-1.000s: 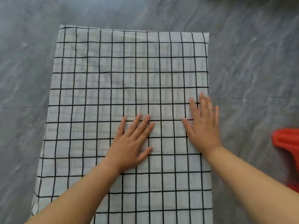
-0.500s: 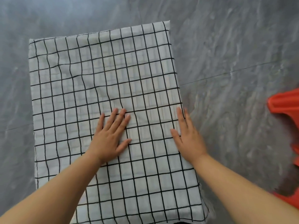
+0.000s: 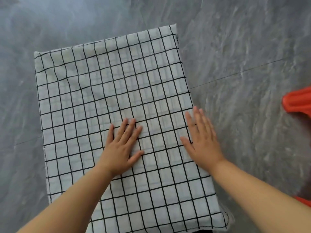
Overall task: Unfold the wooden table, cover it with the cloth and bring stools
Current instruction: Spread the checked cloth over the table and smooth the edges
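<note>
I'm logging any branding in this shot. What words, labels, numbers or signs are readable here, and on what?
None: no text shows anywhere.
The checked cloth carries only black grid lines.
The orange object at the right edge shows no label.
The grey floor has only marbling and a seam.

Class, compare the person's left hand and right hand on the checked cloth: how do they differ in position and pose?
The left hand lies wholly on the checked cloth, near its middle; the right hand sits at the cloth's right edge, partly over the grey floor. The left hand's fingers slant up and to the right; the right hand's fingers slant up and slightly to the left. Both are open and palm down, with bare forearms.
</note>
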